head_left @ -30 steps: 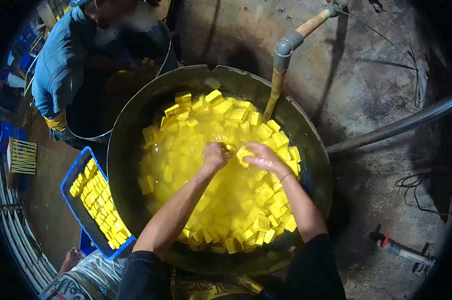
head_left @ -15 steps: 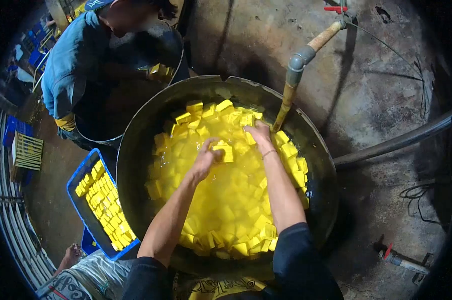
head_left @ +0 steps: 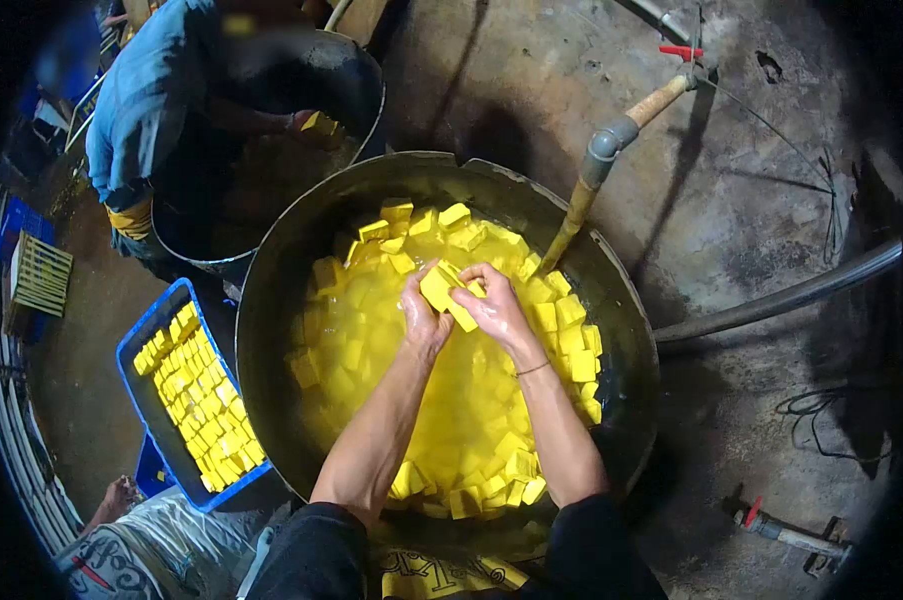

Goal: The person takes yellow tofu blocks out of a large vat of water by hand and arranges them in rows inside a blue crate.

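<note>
Above the middle of a big round metal vat (head_left: 271,230), my two hands meet around a few yellow tofu blocks (head_left: 437,289). My left hand (head_left: 424,315) is closed on them from the left side. From the right, my right hand (head_left: 499,312) wraps its fingers over the blocks, with a corner of one showing past the fingertips. Cloudy yellow liquid (head_left: 411,390) fills the vat below. Many more tofu blocks (head_left: 571,340) lie in it, piled highest along the far and right sides. How many pieces I hold is partly hidden by my fingers.
A blue crate (head_left: 131,360) of lined-up tofu blocks stands left of the vat. Beyond it a co-worker in a blue shirt (head_left: 146,110) bends over another vat (head_left: 381,90), a yellow block at one hand. A pipe (head_left: 576,195) slants down into my vat at the far right.
My right hand has come left from the far right of the pile to meet my left hand. The blocks are now raised between both hands. The co-worker leans further over the other vat.
</note>
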### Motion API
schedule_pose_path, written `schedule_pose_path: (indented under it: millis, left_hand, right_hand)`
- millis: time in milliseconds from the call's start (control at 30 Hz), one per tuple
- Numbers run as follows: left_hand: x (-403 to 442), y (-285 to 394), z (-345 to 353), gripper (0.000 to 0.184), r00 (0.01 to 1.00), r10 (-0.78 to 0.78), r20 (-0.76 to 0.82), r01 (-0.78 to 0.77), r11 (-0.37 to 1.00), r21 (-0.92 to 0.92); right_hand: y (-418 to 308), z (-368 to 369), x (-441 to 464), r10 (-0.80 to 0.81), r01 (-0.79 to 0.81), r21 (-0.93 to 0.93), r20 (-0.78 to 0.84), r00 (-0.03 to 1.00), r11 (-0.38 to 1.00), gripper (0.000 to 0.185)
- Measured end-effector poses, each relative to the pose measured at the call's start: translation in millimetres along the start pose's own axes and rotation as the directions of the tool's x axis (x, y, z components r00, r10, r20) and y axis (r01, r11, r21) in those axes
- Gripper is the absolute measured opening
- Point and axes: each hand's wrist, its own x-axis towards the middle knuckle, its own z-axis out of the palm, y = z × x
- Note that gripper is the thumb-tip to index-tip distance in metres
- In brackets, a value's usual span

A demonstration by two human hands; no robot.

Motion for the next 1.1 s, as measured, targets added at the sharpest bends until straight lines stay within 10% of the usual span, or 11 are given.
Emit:
schedule_pose_path:
  millis: [100,233,300,533,567,633,700,733,833,933,1100]
  left_hand:
    - [-8,-10,7,0.036,0.995,0.026,-0.099,-0.028,0.999,-0.016]
    - [-17,0,16,0.044,0.995,0.038,0.097,-0.018,0.981,-0.192]
    - [-20,23,25,0.047,0.996,0.074,-0.054,-0.086,0.955,-0.284]
    - [-64,142,112,0.050,0.963,0.257,0.085,-0.242,0.958,-0.156]
    - [-75,153,120,0.050,0.950,0.289,0.118,-0.268,0.950,-0.162]
    - [-87,173,121,0.050,0.935,0.305,0.181,-0.259,0.935,-0.242]
    - [-107,187,123,0.049,0.925,0.351,0.144,-0.305,0.914,-0.266]
    - [-114,191,121,0.048,0.915,0.381,0.136,-0.338,0.905,-0.258]
    - [-123,196,116,0.047,0.916,0.386,0.106,-0.339,0.889,-0.308]
    - [-141,195,125,0.045,0.914,0.397,0.084,-0.351,0.878,-0.324]
    - [-185,223,110,0.041,0.865,0.461,0.197,-0.390,0.866,-0.314]
  right_hand:
    - [-19,2,1,-0.100,0.103,-0.056,0.062,0.993,0.993,0.038]
    - [12,33,34,-0.659,0.485,-0.732,0.065,0.749,0.478,0.041]
    - [-7,24,66,0.027,-0.095,0.267,0.246,0.969,0.959,0.038]
    - [95,105,101,-0.483,0.461,-0.438,0.067,0.873,0.772,0.039]
    - [91,100,97,-0.321,0.328,-0.025,0.142,0.936,0.945,0.033]
    - [84,89,89,0.038,-0.251,0.795,0.277,0.960,0.551,0.026]
    - [76,75,81,-0.440,0.441,-0.154,0.043,0.897,0.884,0.022]
    - [52,66,68,0.072,-0.084,0.073,0.152,0.986,0.994,0.019]
    - [1,88,34,0.251,-0.218,-0.139,0.299,0.921,0.966,0.018]
    - [78,160,11,-0.392,0.604,-0.627,0.460,0.797,0.493,0.035]
    - [109,200,-22,0.178,-0.015,-0.442,0.330,0.927,0.897,0.041]
